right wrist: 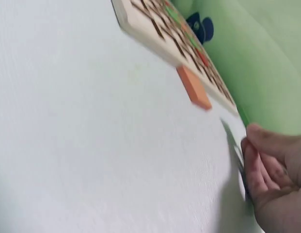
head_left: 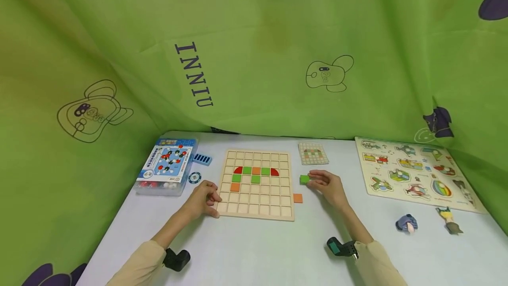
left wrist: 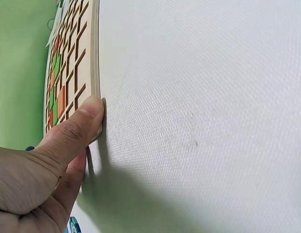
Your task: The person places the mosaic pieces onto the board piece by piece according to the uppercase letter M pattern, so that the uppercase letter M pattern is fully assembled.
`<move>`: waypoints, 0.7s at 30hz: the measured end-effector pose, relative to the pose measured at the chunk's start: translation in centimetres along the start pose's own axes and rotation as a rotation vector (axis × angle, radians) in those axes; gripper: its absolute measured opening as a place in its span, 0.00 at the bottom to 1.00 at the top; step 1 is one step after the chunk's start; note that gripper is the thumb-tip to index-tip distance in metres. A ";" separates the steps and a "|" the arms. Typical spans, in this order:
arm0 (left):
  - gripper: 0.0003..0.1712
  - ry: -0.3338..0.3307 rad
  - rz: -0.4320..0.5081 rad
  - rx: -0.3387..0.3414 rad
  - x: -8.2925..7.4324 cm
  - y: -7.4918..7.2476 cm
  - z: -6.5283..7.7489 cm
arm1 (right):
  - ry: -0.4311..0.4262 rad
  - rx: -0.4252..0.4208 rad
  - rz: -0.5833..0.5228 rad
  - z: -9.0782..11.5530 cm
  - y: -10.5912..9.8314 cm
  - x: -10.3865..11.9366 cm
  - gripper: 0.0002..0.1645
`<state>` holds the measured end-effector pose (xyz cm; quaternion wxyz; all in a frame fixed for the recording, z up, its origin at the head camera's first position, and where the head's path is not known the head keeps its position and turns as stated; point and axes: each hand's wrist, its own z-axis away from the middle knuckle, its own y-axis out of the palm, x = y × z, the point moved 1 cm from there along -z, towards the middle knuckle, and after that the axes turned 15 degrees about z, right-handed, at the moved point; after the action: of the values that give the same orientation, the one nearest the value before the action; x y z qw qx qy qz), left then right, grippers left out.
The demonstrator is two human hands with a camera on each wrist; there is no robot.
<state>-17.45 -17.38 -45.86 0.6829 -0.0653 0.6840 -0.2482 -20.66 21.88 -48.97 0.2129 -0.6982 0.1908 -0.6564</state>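
Observation:
A wooden grid board [head_left: 259, 197] lies flat on the table, with green, orange and red tiles in several of its cells. At its near left corner my left hand [head_left: 200, 200] grips the edge; in the left wrist view the thumb [left wrist: 85, 116] is on the rim and the fingers are partly hidden behind it. My right hand [head_left: 328, 186] pinches a green square tile [head_left: 304, 179] between thumb and fingers, just right of the board. An orange square tile [head_left: 298, 198] lies by the board's right edge. In the right wrist view the green tile is mostly hidden.
Behind the board lies a small pattern card [head_left: 312, 153]. To the left are a boxed molecule set [head_left: 166, 167], a blue slotted piece [head_left: 202, 159] and a round token [head_left: 195, 177]. At right lie a picture puzzle [head_left: 416, 173] and two small figures [head_left: 406, 223]. Green cloth [head_left: 258, 100] surrounds the table.

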 end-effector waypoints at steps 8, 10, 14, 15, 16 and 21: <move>0.19 0.000 0.000 0.002 0.0 -0.1 0.0 | 0.082 -0.090 -0.074 0.6 1.0 1.5 0.22; 0.19 0.003 0.002 0.002 0.1 -0.1 0.0 | 0.090 -0.089 -0.084 0.6 1.3 1.9 0.22; 0.19 0.003 0.005 0.000 0.0 0.0 0.0 | 0.090 -0.079 -0.101 0.7 2.1 2.6 0.21; 0.19 0.004 0.003 0.000 0.0 0.0 0.1 | 0.086 -0.074 -0.102 0.7 2.3 2.8 0.21; 0.19 0.001 0.004 -0.002 0.0 0.0 0.0 | 0.081 -0.069 -0.105 0.7 2.5 3.0 0.21; 0.19 0.007 -0.006 -0.002 0.1 0.0 0.0 | 0.053 -0.050 -0.137 0.4 3.8 3.7 0.21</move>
<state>-17.44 -17.40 -45.91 0.6797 -0.0671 0.6864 -0.2497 -19.93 16.72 -47.93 0.1449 -0.6973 0.1647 -0.6824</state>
